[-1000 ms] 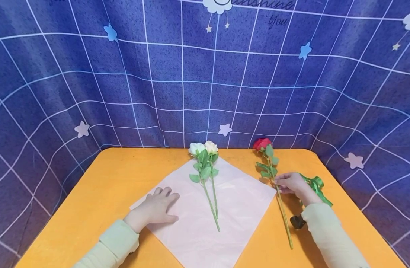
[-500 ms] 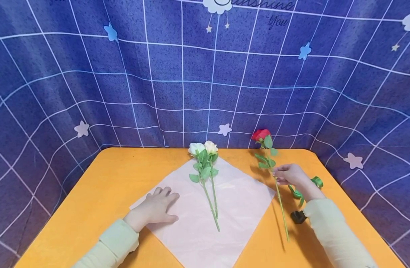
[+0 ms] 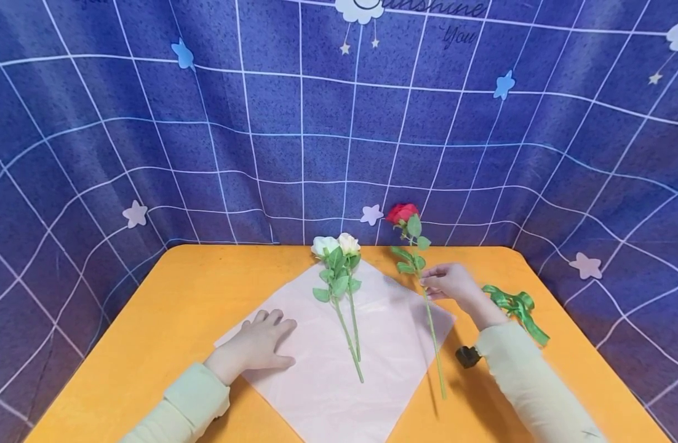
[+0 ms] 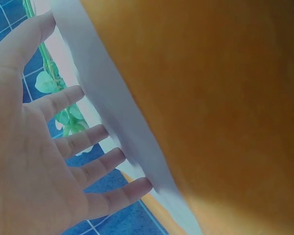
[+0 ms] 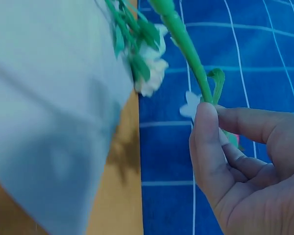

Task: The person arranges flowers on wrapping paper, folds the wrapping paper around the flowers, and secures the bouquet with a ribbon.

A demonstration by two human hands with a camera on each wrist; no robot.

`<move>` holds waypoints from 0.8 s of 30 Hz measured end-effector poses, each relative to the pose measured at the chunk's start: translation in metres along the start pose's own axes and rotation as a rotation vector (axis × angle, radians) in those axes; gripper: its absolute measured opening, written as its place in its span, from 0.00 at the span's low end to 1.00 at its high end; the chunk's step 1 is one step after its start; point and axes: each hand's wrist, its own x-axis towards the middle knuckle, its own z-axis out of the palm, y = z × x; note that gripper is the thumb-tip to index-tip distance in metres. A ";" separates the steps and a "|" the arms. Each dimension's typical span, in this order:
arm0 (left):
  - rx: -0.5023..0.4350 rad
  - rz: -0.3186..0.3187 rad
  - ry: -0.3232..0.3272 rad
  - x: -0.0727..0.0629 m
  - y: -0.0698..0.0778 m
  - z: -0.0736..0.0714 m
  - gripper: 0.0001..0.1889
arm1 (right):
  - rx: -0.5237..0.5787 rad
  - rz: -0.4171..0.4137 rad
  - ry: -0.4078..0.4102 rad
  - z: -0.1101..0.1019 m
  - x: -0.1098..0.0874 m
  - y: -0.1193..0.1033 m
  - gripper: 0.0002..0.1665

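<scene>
My right hand (image 3: pixel 452 286) pinches the green stem of a red rose (image 3: pixel 402 213) between thumb and fingers, holding it raised over the right corner of a pale pink wrapping sheet (image 3: pixel 394 320). In the right wrist view the pinched stem (image 5: pixel 188 51) rises from the fingertips. Spread out, the fingers of my left hand (image 3: pixel 256 344) rest on the sheet's left side; the left wrist view shows their tips touching the paper (image 4: pixel 110 88). Between the hands lie a white rose (image 3: pixel 325 246) and a cream rose (image 3: pixel 348 243), stems pointing toward me.
A green ribbon (image 3: pixel 518 307) lies loosely on the orange table (image 3: pixel 173 295) at the right. Near my right sleeve is a small black object (image 3: pixel 468 356), its kind unclear. A blue gridded curtain (image 3: pixel 272 154) stands behind the table.
My right hand has lifted the red rose off the table and carried it left, over the sheet's edge. More of the green ribbon shows now. The left hand has stayed still.
</scene>
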 end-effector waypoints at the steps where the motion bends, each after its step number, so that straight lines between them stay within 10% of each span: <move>1: 0.001 0.001 0.001 0.000 0.000 0.000 0.38 | 0.003 -0.002 -0.003 0.004 0.001 -0.001 0.21; 24: -0.005 0.000 0.013 0.003 -0.001 0.004 0.38 | 0.257 -0.002 -0.058 0.112 0.021 0.001 0.19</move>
